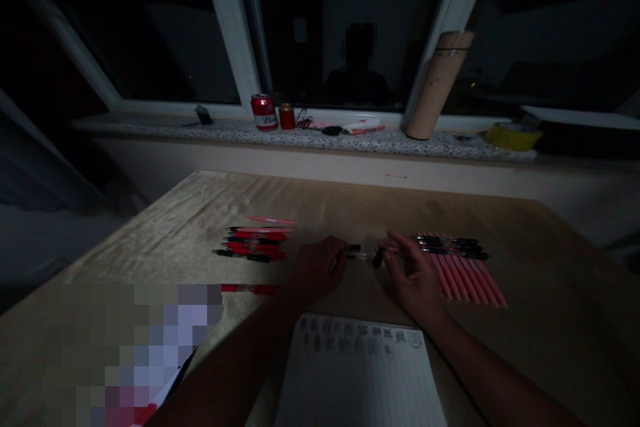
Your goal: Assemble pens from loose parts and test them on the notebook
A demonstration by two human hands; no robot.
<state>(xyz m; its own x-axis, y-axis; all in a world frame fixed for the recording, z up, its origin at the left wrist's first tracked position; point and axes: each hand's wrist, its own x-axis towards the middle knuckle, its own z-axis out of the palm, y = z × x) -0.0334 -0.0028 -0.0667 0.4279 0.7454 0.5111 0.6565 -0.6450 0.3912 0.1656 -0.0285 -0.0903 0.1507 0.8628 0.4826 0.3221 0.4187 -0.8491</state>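
Observation:
My left hand (320,265) is closed over the middle of the table, its fingers curled around a pen (357,256) whose slim, partly clear end points right. A short black piece (354,247) lies by those fingertips; whether the hand touches it I cannot tell. Just to the right, my right hand (413,273) pinches a small black pen part (379,257) between thumb and fingers, close to the pen's end. In front of both hands lies a lined notebook (360,380) with rows of dark scribbles along its top.
Red and black pens (255,243) lie stacked at left, with a red pen (250,289) nearer me. Pink pens (470,277) lie in a row at right, black pens (453,245) across them. A can (264,112), jar (287,116), tall cylinder (440,87) and yellow tape (513,137) stand on the sill.

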